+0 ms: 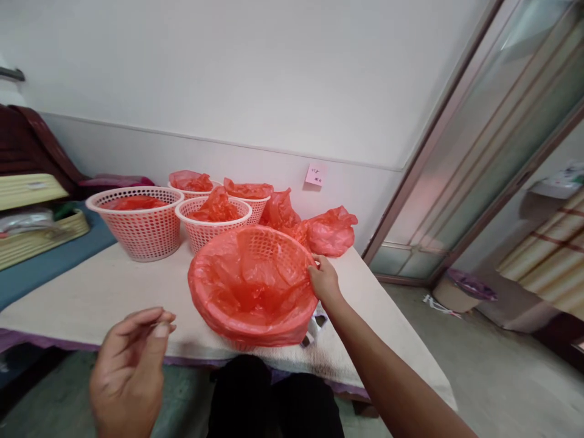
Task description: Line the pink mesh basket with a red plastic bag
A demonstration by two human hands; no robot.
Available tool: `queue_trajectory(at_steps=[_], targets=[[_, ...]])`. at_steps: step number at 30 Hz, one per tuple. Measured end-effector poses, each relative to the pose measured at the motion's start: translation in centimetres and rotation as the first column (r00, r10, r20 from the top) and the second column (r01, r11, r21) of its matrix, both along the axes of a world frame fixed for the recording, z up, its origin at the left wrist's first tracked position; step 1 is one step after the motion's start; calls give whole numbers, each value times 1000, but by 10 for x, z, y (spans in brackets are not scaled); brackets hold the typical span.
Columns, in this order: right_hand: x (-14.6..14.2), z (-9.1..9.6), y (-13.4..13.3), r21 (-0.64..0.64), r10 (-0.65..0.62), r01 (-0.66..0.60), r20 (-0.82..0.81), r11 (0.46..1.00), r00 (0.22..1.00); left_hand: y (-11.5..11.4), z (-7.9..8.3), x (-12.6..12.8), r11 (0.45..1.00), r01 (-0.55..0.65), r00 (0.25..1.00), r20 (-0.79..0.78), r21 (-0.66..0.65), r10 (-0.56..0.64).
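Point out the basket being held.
The frontmost basket, with red film folded over its rim; the right hand grips it there. No hand touches the other baskets.

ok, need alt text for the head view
A person's right hand grips the rim of a basket lined with a red plastic bag; the left hand is apart from it, loosely pinched. Behind, more baskets and crumpled red bags sit on a pale table.

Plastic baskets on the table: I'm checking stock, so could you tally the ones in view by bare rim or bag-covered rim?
Bare-rimmed baskets: 4
Bag-covered basket, held by the right hand: 1
Total in view: 5
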State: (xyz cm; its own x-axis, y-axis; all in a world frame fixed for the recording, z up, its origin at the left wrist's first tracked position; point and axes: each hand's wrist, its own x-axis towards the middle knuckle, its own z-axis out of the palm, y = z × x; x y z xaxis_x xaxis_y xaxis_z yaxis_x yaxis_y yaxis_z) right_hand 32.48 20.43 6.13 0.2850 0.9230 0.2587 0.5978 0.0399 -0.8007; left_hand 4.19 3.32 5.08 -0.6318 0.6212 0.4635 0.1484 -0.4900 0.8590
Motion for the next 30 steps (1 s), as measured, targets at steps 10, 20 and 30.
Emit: queue_trajectory(at_steps=[10, 20, 30], targets=[[-9, -1, 17, -26, 37, -40, -98, 999, 995, 49, -6, -2, 973, 212, 102, -992, 94, 73], [-3, 13, -2, 23, 174, -172, -157, 985, 972, 52, -20, -8, 986, 164, 297, -954, 18, -32], [-19, 43, -91, 263, 495, -712, 563, 651, 661, 42, -6, -18, 940, 283, 244, -933, -192, -264]])
